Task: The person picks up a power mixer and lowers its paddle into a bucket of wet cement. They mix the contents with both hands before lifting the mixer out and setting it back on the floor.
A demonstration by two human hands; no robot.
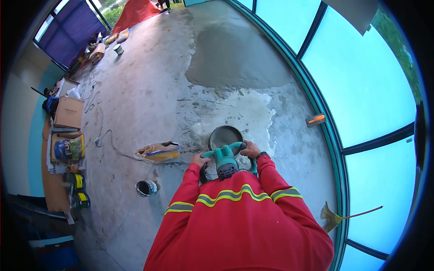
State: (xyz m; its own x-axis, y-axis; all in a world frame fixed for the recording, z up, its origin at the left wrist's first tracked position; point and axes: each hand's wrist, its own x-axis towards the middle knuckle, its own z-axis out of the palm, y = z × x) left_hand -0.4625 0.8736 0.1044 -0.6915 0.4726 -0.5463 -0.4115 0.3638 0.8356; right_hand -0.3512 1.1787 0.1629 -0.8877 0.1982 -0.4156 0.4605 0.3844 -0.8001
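Teal plastic with a dark grey motor housing, the mixer [224,159] hangs just in front of the person's chest, over the concrete floor [149,90] and nearer the floor's glazed edge than its wall edge. Its looped handle runs crosswise from one hand to the other. The tool's long axis points down and away from the person, toward the bucket [210,139] just beyond it. The housing hides the shaft, so it cannot be told how far it reaches into the bucket.

The left hand [200,159] has its fingers wrapped tight around the handle's left grip. The right hand [250,149], with a dark watch [262,155] at the wrist, is closed over the handle's right end. Both red sleeves carry reflective stripes.

The bucket holds a grey mix and stands on a pale, smeared patch of floor. Farther off lies a broad, darker grey spread of mortar [239,58]. An opened sack [158,152] lies on its side just left of the bucket, with a thin cable [110,144] running past it. A small can [147,187] stands near the left elbow. Cardboard boxes [68,113] line the wall edge. By the glass wall [361,81] lie an orange-handled tool [315,120] and a broom [334,217].
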